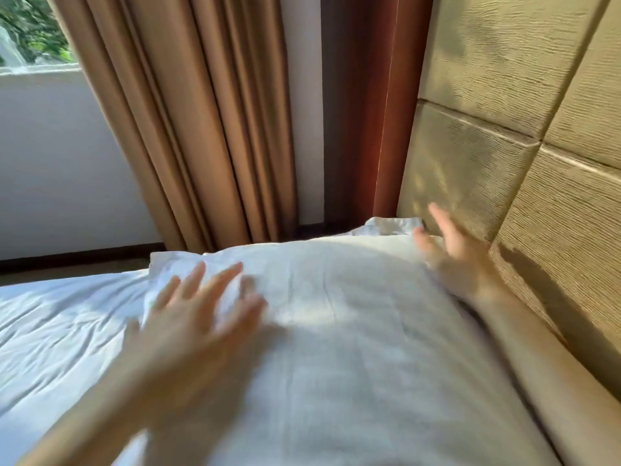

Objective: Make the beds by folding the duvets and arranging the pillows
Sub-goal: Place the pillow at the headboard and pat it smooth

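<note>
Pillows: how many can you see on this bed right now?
1 for sure: the white pillow beside the headboard, between the left hand and right hand. A white corner beyond its far end may be a second pillow, mostly hidden.

The pillow (353, 314) is plain white, and the sheet (60, 331) beside it is white with a faint bluish cast in the shade. The curtain (201, 112) is a plain golden tan, next to a reddish-brown wooden strip (379, 112). The headboard (487, 79) is beige-olive with fine horizontal ribbing, the wall (50, 163) pale grey-white, and the foliage (30, 25) outside green.
</note>
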A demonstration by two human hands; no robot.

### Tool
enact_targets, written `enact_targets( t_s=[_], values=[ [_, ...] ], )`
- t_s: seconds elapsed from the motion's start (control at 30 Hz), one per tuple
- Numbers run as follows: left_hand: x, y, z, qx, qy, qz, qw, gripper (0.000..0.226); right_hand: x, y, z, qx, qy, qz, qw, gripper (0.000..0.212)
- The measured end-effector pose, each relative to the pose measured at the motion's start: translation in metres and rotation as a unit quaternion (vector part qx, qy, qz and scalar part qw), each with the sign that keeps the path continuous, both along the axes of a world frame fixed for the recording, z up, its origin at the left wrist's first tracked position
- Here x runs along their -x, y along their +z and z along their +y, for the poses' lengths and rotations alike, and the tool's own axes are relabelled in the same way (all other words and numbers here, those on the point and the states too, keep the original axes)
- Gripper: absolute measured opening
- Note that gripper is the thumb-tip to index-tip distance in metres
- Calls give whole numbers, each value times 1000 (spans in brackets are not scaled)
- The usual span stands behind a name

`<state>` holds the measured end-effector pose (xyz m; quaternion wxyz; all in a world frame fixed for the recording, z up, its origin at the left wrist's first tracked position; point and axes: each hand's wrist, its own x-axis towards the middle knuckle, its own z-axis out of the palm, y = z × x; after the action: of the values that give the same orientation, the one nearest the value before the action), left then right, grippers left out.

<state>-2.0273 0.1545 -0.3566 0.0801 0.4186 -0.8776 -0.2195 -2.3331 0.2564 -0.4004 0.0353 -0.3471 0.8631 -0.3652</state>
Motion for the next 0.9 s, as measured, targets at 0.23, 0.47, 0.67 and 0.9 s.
enact_targets(
  t_s=[0.23, 0.47, 0.67, 0.9],
  values=[
    [21, -35, -7, -94, 72, -82, 990, 120, 5, -36, 13, -226, 9, -79, 971, 101],
    [-17, -12, 87, -121, 61, -96, 986, 73, -111, -2, 151, -219, 38, -93, 971, 53],
    [-144, -6, 212, -198, 93, -87, 972, 128, -155, -8, 307, -182, -99, -282, 937, 95],
    [-256, -18, 279, -450, 86, -19, 889, 171, -247, 18, 402, -250, -206, -280, 904, 49]
  ],
)
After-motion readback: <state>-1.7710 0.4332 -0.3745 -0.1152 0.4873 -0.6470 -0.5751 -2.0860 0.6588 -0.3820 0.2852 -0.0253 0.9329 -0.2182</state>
